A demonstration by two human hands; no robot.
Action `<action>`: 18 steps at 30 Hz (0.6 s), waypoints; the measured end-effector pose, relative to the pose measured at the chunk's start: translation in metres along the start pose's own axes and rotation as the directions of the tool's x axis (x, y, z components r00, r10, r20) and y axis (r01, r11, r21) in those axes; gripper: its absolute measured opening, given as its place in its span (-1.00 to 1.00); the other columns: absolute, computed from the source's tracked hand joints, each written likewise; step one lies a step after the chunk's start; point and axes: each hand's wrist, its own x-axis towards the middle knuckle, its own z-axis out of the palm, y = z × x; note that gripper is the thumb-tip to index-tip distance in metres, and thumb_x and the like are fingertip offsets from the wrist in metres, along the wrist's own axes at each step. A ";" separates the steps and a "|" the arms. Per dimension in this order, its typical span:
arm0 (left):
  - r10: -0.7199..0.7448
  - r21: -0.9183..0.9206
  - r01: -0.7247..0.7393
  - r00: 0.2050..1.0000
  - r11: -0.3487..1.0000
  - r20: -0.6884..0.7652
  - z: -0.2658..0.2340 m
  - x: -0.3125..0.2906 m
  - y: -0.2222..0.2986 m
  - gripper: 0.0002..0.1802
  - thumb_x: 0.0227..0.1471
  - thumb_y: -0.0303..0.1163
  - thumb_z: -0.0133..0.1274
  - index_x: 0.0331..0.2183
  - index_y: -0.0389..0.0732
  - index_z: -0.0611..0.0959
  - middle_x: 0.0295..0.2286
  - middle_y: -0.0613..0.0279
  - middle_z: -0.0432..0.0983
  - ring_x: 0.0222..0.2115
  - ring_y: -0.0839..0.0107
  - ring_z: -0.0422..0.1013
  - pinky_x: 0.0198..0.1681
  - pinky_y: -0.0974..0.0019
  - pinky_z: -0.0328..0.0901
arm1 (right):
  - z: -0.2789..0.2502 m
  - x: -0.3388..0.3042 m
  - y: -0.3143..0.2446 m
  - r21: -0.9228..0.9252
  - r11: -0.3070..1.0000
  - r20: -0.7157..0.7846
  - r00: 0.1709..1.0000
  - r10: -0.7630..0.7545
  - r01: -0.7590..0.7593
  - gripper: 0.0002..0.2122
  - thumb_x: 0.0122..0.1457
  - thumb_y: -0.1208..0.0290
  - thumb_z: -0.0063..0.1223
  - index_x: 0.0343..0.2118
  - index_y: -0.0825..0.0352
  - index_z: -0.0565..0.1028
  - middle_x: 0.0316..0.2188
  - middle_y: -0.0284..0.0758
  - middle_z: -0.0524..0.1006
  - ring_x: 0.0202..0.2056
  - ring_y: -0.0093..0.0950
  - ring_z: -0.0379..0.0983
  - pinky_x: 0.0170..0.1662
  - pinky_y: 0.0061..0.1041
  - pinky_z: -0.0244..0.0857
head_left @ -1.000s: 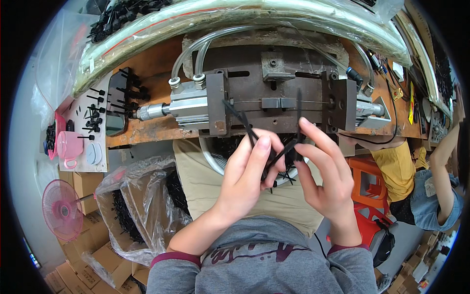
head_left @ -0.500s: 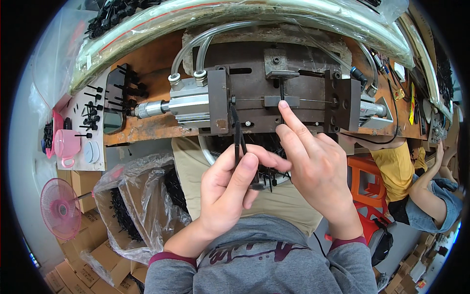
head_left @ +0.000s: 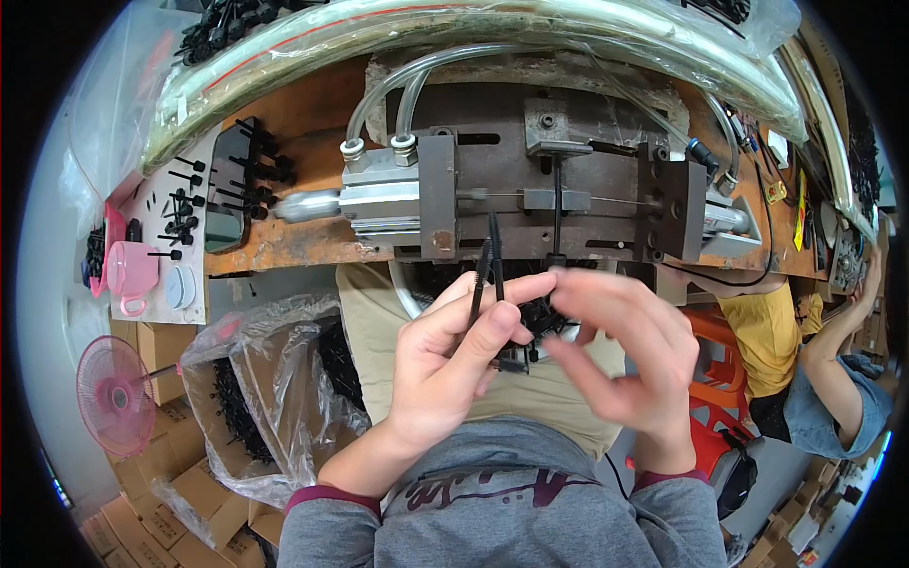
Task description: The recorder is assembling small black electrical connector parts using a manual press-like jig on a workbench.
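Note:
My left hand (head_left: pixel 431 374) is closed around thin black mascara wands (head_left: pixel 496 251), their bristled ends pointing up toward the machine. A dark cap end shows below its fingers. My right hand (head_left: pixel 644 350) is blurred by motion, thumb and fingers apart, its fingertips beside my left index fingertip and just below another black wand (head_left: pixel 557 222). That wand stands across the small grey block (head_left: pixel 538 200) of the clamping machine (head_left: pixel 492 156), its cap toward me. Whether my right fingers touch the cap is unclear. A thin metal wire (head_left: pixel 615 201) runs sideways at the block.
Silver air cylinders (head_left: pixel 381 202) with clear hoses (head_left: pixel 379 90) flank the machine. More black wands (head_left: pixel 180 222) lie on a white board at left, near a pink cup (head_left: pixel 131 270). A plastic-lined box (head_left: pixel 275 388) stands below left. Another person's arm (head_left: pixel 828 350) shows at right.
My right index finger has left the block, and the hand has drawn back toward me, thumb now spread. The wand across the block now shows fully. My left hand keeps its wands.

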 end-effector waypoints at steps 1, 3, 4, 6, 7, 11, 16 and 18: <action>-0.008 -0.008 0.008 1.000 1.000 0.000 0.001 0.001 0.000 -0.51 0.32 -0.14 -0.06 -0.02 -0.40 0.59 -0.28 0.23 0.58 -0.63 0.79 0.19 -0.63 0.67 0.04 | -0.002 0.000 -0.005 0.046 0.999 -0.022 1.000 -0.023 0.024 -0.67 -0.18 0.59 0.37 -0.26 0.39 0.60 -0.11 -0.19 0.56 -0.54 -0.46 0.45 -0.46 -0.52 0.36; -0.043 -0.052 0.044 0.998 0.998 0.035 0.003 0.001 -0.002 -0.57 0.32 -0.15 -0.06 -0.01 -0.29 0.63 -0.33 0.39 0.46 -0.59 0.81 0.19 -0.61 0.67 0.04 | -0.001 0.000 -0.017 0.062 0.998 -0.025 0.999 -0.028 0.029 -0.66 -0.22 0.59 0.40 -0.27 0.37 0.64 -0.21 -0.23 0.54 -0.49 -0.46 0.44 -0.48 -0.54 0.35; -0.060 -0.073 0.063 0.997 0.995 0.053 0.004 0.001 -0.003 -0.59 0.33 -0.16 -0.06 -0.01 -0.24 0.64 -0.35 0.47 0.40 -0.57 0.81 0.18 -0.60 0.67 0.04 | 0.000 0.000 -0.017 0.052 0.998 -0.024 0.999 -0.045 0.046 -0.66 -0.22 0.60 0.39 -0.27 0.36 0.64 -0.20 -0.23 0.54 -0.48 -0.46 0.44 -0.48 -0.54 0.34; -0.071 -0.125 0.082 0.994 0.989 0.088 0.004 0.001 -0.006 -0.56 0.35 -0.15 -0.11 0.04 -0.26 0.59 -0.35 0.44 0.39 -0.56 0.78 0.18 -0.56 0.65 0.07 | 0.003 -0.003 -0.016 0.028 0.996 -0.020 0.997 -0.081 0.081 -0.65 -0.23 0.60 0.39 -0.26 0.35 0.64 -0.20 -0.24 0.53 -0.46 -0.46 0.44 -0.48 -0.55 0.33; -0.081 -0.160 0.097 0.992 0.982 0.099 0.004 0.001 -0.006 -0.55 0.36 -0.15 -0.12 0.06 -0.26 0.58 -0.34 0.42 0.39 -0.56 0.77 0.17 -0.55 0.65 0.08 | 0.001 -0.005 -0.014 0.041 0.994 0.008 0.995 -0.103 0.103 -0.64 -0.24 0.62 0.39 -0.26 0.37 0.64 -0.18 -0.22 0.52 -0.43 -0.44 0.45 -0.46 -0.55 0.34; -0.011 -0.160 0.022 0.998 0.987 0.067 0.004 0.003 -0.008 -0.51 0.39 -0.12 -0.24 0.10 -0.26 0.51 -0.35 0.35 0.40 -0.56 0.74 0.15 -0.52 0.64 0.09 | -0.003 -0.006 -0.007 0.020 0.995 -0.055 0.994 -0.098 0.100 -0.67 -0.22 0.67 0.36 -0.28 0.45 0.61 -0.14 -0.16 0.53 -0.32 -0.33 0.52 -0.32 -0.43 0.42; -0.014 -0.161 0.022 0.999 0.987 0.051 0.004 0.005 -0.004 -0.40 0.39 -0.03 -0.33 0.09 -0.38 0.43 -0.47 0.38 0.33 -0.60 0.66 0.13 -0.53 0.54 0.08 | -0.001 0.000 0.010 -0.203 0.979 0.001 1.000 -0.010 0.010 -0.72 -0.11 0.70 0.23 -0.26 0.47 0.49 0.01 -0.03 0.49 -0.09 -0.14 0.51 0.00 -0.26 0.40; -0.003 -0.215 0.027 0.994 0.976 0.111 0.002 0.005 -0.006 -0.39 0.39 -0.01 -0.33 0.06 -0.39 0.44 -0.49 0.39 0.29 -0.59 0.64 0.14 -0.51 0.51 0.09 | 0.005 -0.001 0.018 -0.247 0.968 0.084 0.996 -0.020 0.040 -0.77 -0.03 0.66 0.11 -0.25 0.46 0.47 0.04 -0.05 0.48 -0.07 -0.16 0.50 0.05 -0.23 0.36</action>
